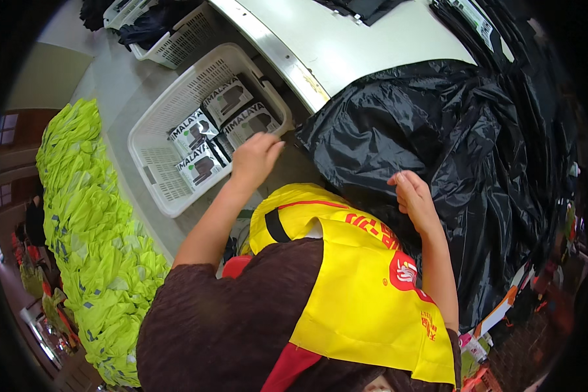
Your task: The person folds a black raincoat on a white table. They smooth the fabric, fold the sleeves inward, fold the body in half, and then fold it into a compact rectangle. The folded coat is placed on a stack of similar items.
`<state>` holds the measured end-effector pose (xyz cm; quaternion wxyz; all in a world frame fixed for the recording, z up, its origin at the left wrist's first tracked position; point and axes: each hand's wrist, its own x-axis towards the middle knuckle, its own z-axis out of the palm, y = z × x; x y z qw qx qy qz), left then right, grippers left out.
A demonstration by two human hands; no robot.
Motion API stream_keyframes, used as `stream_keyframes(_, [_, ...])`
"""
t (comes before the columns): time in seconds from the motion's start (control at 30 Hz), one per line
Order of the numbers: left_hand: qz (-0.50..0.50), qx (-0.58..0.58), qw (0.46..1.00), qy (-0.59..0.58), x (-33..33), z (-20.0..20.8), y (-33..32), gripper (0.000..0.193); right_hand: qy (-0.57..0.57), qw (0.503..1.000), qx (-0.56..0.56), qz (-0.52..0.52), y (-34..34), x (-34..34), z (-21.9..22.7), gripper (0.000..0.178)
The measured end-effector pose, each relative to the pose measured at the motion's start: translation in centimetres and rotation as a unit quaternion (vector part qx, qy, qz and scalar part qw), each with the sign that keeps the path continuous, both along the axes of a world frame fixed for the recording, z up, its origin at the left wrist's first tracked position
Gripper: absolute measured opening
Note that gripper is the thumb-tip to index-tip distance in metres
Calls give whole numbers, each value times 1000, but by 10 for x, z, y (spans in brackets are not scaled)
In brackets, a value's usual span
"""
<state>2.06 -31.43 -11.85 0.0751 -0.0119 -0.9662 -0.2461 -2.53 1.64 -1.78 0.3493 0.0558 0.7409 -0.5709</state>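
Note:
My left hand [255, 157] hovers over the near right corner of a white plastic basket [151, 171], fingers loosely curled and holding nothing I can see. Several flat black-and-white packets [210, 134] lie in the basket just left of that hand. My right hand [411, 196] rests on the edge of a large crumpled black plastic sheet [451, 144], with its fingers bent against the sheet; whether it grips the plastic is unclear. A yellow apron with red print [366, 287] covers my chest between the two arms.
A long pile of bright yellow-green folded vests [91, 222] runs down the left side. A second white basket [176, 36] with dark cloth stands farther back. A white table [346, 39] with a metal edge lies behind the black plastic.

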Motion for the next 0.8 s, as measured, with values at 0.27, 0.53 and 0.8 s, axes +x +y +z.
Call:
stream_keyframes(0.27, [-46,162,983,74,-46,-16,82,17,-18,1000,-15,7,-13,2,-9,28])
stream_keyframes(0.53, [-67,203,976,38,-11,-29,43,8,-32,994,-51,-89,10,18,-8,27])
stream_keyframes(0.8, [37,147,972,-177,57,-101,-52,12,-9,990,-77,-118,24,36,3,28])
